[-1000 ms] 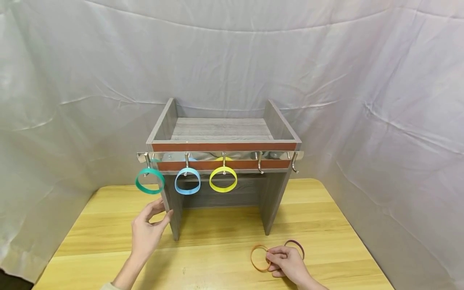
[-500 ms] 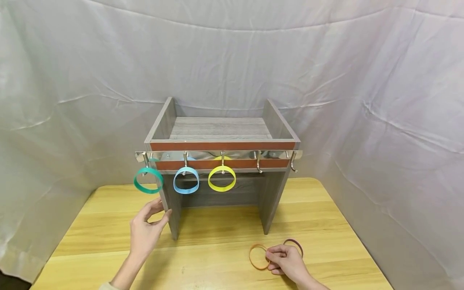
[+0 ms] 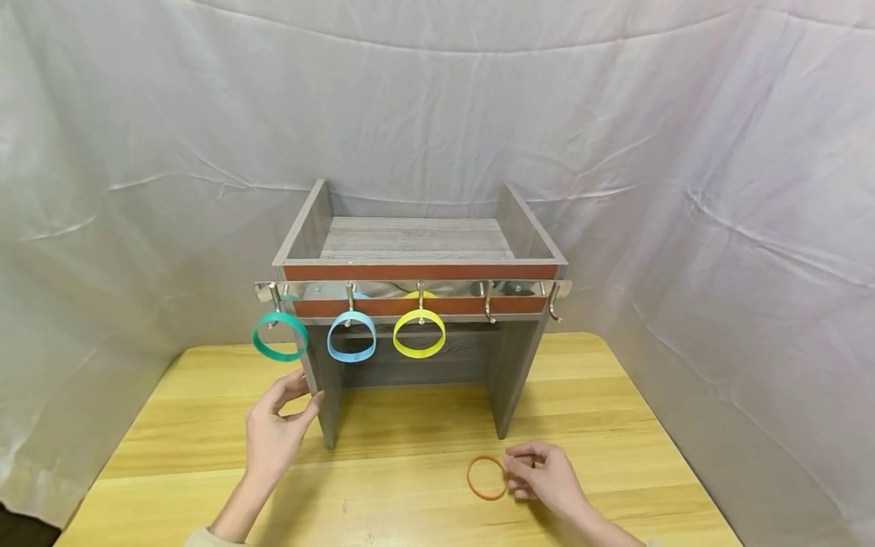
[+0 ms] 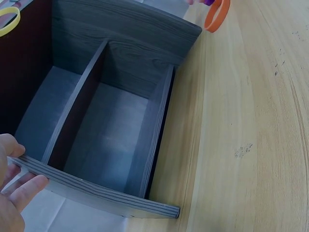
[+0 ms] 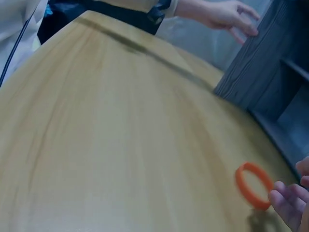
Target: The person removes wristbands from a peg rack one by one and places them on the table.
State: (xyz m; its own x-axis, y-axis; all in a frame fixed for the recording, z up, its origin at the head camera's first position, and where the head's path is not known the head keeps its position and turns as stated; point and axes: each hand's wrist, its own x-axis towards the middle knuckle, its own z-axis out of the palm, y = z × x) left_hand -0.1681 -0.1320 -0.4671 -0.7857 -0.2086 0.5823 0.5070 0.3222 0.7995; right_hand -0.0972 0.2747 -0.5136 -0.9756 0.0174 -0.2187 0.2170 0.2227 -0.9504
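Observation:
My left hand (image 3: 275, 433) grips the left side panel (image 3: 330, 414) of a grey wooden shelf unit, thumb in front and fingers behind. Low over the table at right, my right hand (image 3: 547, 477) pinches an orange wristband (image 3: 469, 477) between thumb and fingers. A bit of a purple band (image 4: 208, 2) shows beside the orange one in the left wrist view; the hand hides it in the head view. Green (image 3: 279, 358), light blue (image 3: 352, 358) and yellow (image 3: 419, 354) wristbands hang from the three left hooks of the metal rail (image 3: 451, 289) on the unit's front.
The two right hooks, one (image 3: 489, 304) near the yellow band and one (image 3: 554, 304) at the rail's end, carry no band. The unit stands on a yellow wooden table (image 3: 410, 509). Grey curtains (image 3: 437, 114) close off the back and sides.
My right hand has turned and risen slightly with the orange wristband. The purple band, seen behind that hand before, is now hidden in the head view. My left hand keeps its grip.

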